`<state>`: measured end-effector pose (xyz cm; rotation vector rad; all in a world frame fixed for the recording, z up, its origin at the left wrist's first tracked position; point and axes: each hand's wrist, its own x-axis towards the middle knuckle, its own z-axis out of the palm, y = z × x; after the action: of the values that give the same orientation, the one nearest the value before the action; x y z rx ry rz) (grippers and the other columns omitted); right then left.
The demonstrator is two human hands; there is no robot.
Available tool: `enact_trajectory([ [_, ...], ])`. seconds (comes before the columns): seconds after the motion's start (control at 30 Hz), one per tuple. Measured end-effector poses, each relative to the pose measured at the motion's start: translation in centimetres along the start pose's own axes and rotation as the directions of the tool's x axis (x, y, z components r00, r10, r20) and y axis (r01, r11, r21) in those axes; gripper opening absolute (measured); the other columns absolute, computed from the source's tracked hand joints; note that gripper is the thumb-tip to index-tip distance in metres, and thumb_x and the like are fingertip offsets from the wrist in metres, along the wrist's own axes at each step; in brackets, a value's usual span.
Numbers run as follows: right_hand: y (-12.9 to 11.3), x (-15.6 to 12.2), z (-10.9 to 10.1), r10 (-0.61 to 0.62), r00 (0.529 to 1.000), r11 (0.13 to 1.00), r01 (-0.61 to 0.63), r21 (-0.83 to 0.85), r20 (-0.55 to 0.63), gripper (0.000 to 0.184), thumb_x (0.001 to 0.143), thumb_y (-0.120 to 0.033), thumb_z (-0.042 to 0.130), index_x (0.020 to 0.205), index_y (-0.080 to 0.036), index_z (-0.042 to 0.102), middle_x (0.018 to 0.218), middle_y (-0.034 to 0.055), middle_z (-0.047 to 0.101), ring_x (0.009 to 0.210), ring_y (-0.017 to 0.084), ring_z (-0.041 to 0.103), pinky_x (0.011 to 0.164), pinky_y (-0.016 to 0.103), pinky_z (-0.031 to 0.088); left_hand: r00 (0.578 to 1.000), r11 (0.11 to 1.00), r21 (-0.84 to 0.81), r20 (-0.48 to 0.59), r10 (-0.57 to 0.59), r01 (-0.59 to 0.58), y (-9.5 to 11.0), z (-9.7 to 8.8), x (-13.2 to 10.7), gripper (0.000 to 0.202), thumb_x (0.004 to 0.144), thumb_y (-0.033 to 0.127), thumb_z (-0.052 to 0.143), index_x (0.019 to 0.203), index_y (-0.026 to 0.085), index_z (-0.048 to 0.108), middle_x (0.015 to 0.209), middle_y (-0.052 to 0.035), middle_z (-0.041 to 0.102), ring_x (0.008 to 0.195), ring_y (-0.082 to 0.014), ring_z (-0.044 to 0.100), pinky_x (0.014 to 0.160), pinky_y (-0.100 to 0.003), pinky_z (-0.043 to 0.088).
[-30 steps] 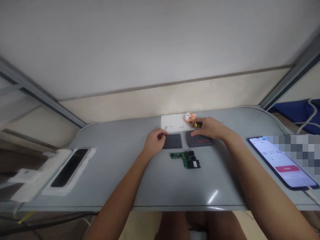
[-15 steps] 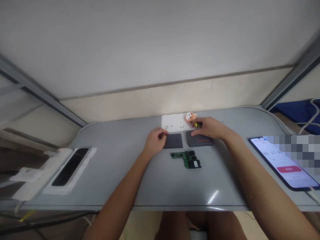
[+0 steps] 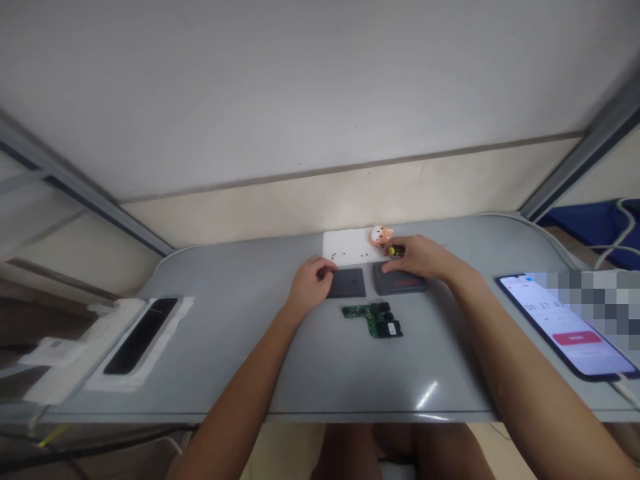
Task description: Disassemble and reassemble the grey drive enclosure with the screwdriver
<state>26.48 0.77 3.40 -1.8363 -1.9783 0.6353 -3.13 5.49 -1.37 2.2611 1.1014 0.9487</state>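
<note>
- My left hand (image 3: 309, 285) covers the left end of a flat dark plate (image 3: 351, 282) on the desk (image 3: 225, 333); its fingers are curled with the tips bunched, and I can't tell whether anything is pinched there.
- My right hand (image 3: 419, 257) has its fingers clamped on a black-and-yellow tool (image 3: 396, 251) — I see only the yellow-ended part, the rest is lost behind the hand.
- Its thumb rests on the dark box (image 3: 400, 287) just right of the plate; the hand hides part of the box's top.
- Near side of both: a green circuit board (image 3: 371, 320), small markings unreadable from here.
- Far side: a white sheet (image 3: 347, 241) with tiny dark specks, too small to identify, and an orange-and-white figurine (image 3: 381, 235) just beyond the right fingers.
- Far right, a lit phone (image 3: 565, 327) — pixel blocks cover the area beside it.
</note>
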Motion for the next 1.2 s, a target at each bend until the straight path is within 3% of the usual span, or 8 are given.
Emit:
enact_trajectory([
  [0.33, -0.01, 0.09, 0.00, -0.019, 1.000, 0.999, 0.019, -0.034, -0.003, 0.059, 0.076, -0.058, 0.080, 0.126, -0.027, 0.074, 0.100, 0.0057, 0.080, 0.085, 0.026, 0.070, 0.077, 0.034, 0.050, 1.000, 1.000, -0.001, 0.005, -0.028, 0.028, 0.04, -0.02, 0.04, 0.027, 0.081, -0.001, 0.057, 0.086, 0.020, 0.073, 0.083, -0.0003, 0.066, 0.078, -0.0148, 0.059, 0.071, -0.026, 0.045],
  [0.73, -0.27, -0.08, -0.10, 0.001, 1.000, 0.999, -0.001, -0.032, 0.003, 0.053, 0.077, -0.056, 0.080, 0.122, -0.027, 0.076, 0.092, 0.0046, 0.079, 0.080, 0.025, 0.070, 0.070, 0.032, 0.048, 0.999, 0.999, -0.003, 0.008, -0.036, 0.036, 0.07, 0.05, 0.01, 0.027, 0.082, 0.000, 0.056, 0.086, 0.020, 0.074, 0.085, -0.0009, 0.066, 0.078, -0.0146, 0.059, 0.069, -0.026, 0.046],
  [1.2, 0.42, 0.22, 0.05, -0.050, 0.999, 0.997, 0.050, -0.056, 0.001, 0.062, 0.079, -0.063, 0.077, 0.130, -0.029, 0.072, 0.113, 0.0071, 0.080, 0.095, 0.030, 0.073, 0.081, 0.037, 0.052, 1.000, 1.000, -0.005, -0.003, -0.002, 0.002, -0.12, 0.06, 0.11, 0.029, 0.080, -0.002, 0.056, 0.086, 0.020, 0.073, 0.084, -0.0004, 0.067, 0.078, -0.0150, 0.060, 0.073, -0.027, 0.047],
])
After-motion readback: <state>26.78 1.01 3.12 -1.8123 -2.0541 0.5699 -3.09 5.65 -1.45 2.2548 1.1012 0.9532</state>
